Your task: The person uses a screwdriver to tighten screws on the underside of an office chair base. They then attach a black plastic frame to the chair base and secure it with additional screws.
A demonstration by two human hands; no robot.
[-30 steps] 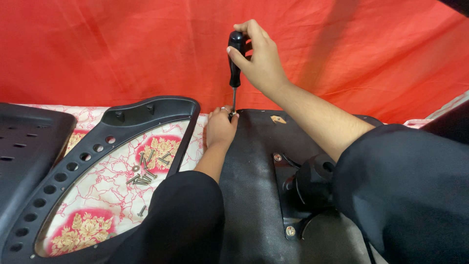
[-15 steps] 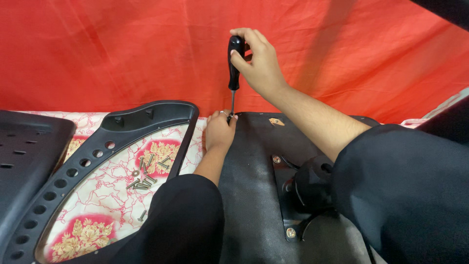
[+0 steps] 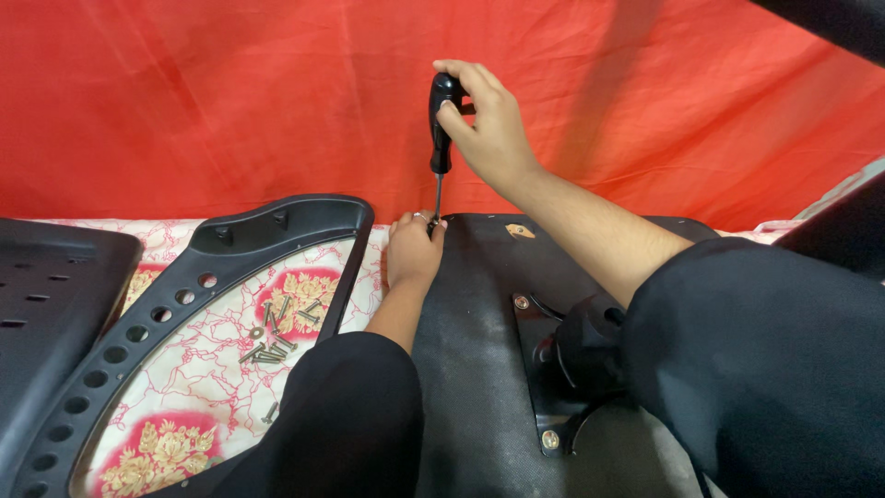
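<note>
Screwdriver (image 3: 441,138) stands upright — long axis vertical, tip down at the far edge of the black seat base (image 3: 479,350); the right hand (image 3: 487,124) grips its handle above, the left hand (image 3: 413,249) pinches closed at the tip directly below

Single head-worn view, looking forward and slightly down from close behind the arms. The right hand (image 3: 489,124) sits upper centre, the left hand (image 3: 412,251) just below its fingers. Beyond the fingertips hangs a red cloth (image 3: 184,101); nearer than them, both sleeves fill the lower edge.
</note>
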